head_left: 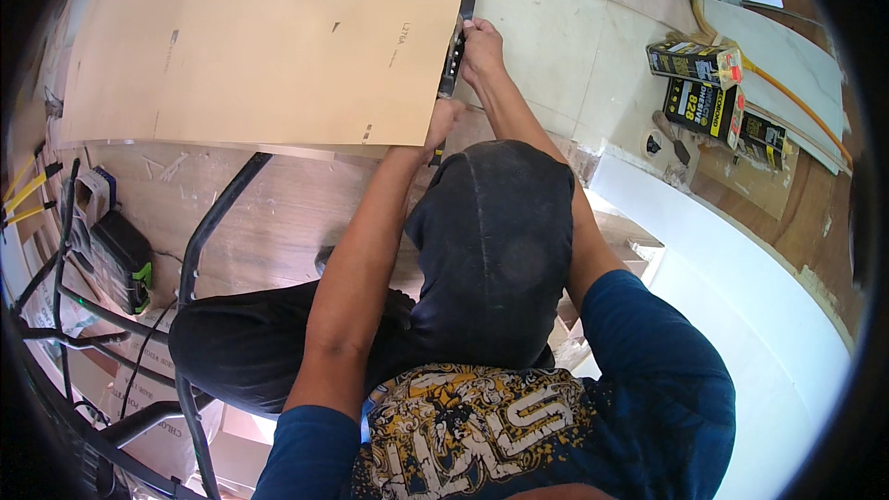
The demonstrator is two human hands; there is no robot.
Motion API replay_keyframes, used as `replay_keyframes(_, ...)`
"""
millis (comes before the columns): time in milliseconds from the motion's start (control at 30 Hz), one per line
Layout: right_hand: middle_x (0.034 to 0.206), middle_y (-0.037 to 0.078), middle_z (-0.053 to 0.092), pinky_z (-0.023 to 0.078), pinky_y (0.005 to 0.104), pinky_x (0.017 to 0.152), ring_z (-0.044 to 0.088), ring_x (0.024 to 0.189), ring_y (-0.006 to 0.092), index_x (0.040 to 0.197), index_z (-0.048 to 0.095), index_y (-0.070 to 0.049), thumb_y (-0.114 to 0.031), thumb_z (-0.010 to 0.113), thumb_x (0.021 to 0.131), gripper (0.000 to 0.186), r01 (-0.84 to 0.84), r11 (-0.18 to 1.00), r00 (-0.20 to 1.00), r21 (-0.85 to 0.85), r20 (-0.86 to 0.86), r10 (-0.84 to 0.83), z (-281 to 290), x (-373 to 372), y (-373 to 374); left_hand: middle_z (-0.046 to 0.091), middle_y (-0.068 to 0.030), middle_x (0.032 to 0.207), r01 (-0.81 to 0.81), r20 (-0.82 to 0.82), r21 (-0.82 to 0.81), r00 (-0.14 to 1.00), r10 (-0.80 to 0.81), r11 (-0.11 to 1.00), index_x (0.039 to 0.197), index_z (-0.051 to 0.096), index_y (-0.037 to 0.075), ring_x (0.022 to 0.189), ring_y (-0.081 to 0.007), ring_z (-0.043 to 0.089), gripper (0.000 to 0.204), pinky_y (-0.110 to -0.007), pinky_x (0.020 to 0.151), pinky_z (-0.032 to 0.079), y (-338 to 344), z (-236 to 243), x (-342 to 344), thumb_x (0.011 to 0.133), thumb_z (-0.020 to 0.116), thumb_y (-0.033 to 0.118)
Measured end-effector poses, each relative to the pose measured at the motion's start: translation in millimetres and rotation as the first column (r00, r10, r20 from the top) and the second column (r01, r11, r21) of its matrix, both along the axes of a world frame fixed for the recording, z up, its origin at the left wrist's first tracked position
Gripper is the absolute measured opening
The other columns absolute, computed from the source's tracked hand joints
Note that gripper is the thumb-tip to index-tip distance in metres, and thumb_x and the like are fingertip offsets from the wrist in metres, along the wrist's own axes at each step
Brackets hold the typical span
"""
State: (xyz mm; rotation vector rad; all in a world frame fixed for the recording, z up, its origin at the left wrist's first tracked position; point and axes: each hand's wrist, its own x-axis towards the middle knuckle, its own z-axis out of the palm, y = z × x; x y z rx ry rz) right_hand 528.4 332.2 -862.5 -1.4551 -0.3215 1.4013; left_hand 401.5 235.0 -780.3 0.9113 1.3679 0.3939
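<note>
A large tan sheet-faced panel (269,46) fills the upper left, with a dark strip along its right edge. On that edge sits a narrow black metal fitting with a row of holes (452,63); its exact kind is unclear. My right hand (483,48) is at the top of this fitting, fingers curled in against the edge. My left hand (446,120) is closed at the panel's near right corner. A small black and yellow end (437,156) shows just below that fist, most of it hidden. My bent knee (495,222) rises between my forearms.
Several black and yellow adhesive tins (694,65) stand at the right, near an orange hose (796,102) and a brush (674,137). A curved white board (732,259) runs along my right. Black metal tubing (199,231) and a black-green case (120,259) are at the left.
</note>
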Motion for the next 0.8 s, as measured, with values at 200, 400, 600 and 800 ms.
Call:
replay_keyframes(200,0.097,0.013,0.066,0.056,0.0346,0.067,0.064,0.075,0.0184,0.118,0.054,0.007,-0.007,0.048,0.104,0.021,0.018,1.000,1.000,-0.013,0.010,-0.018,-6.9,5.5,1.3,0.060,-0.0075,0.061,-0.014,-0.006,-0.030,1.000,0.013,0.999,0.062,0.064,0.005,0.057,-0.0204,0.058,0.025,-0.034,0.059,0.046,-0.8,7.6,3.7,0.077,0.059,0.024)
replay_keyframes(400,0.095,0.010,0.065,0.053,0.0339,0.073,0.062,0.081,0.0171,0.117,0.056,0.006,-0.005,0.048,0.104,0.019,-0.058,0.998,0.997,-0.003,0.044,0.058,1.8,0.7,-0.7,0.052,-0.0047,0.057,-0.130,0.073,-0.076,0.988,0.135,0.989,0.057,0.057,0.007,0.052,-0.0178,0.049,0.022,-0.033,0.051,0.040,9.0,-10.9,5.3,0.075,0.060,0.020)
replay_keyframes(600,0.093,0.007,0.065,0.051,0.0332,0.073,0.059,0.077,0.0163,0.110,0.059,-0.002,-0.007,0.053,0.101,0.013,-0.155,0.984,0.987,-0.086,0.036,0.158,-3.5,25.1,4.3,0.050,-0.0028,0.056,-0.203,-0.066,-0.003,0.977,0.202,0.979,0.060,0.055,0.009,0.052,-0.0153,0.047,0.016,-0.033,0.049,0.037,5.5,-32.5,17.5,0.073,0.060,0.016)
replay_keyframes(800,0.094,0.010,0.065,0.054,0.0375,0.078,0.062,0.080,0.0202,0.107,0.058,0.001,-0.010,0.054,0.102,0.013,-0.105,0.994,0.991,-0.016,-0.085,0.103,4.0,27.7,30.7,0.054,-0.0077,0.080,-0.194,0.008,-0.030,0.981,0.195,0.980,0.078,0.057,0.002,0.075,-0.0233,0.051,0.023,-0.038,0.066,0.045,6.5,-29.5,17.3,0.065,0.068,0.017)
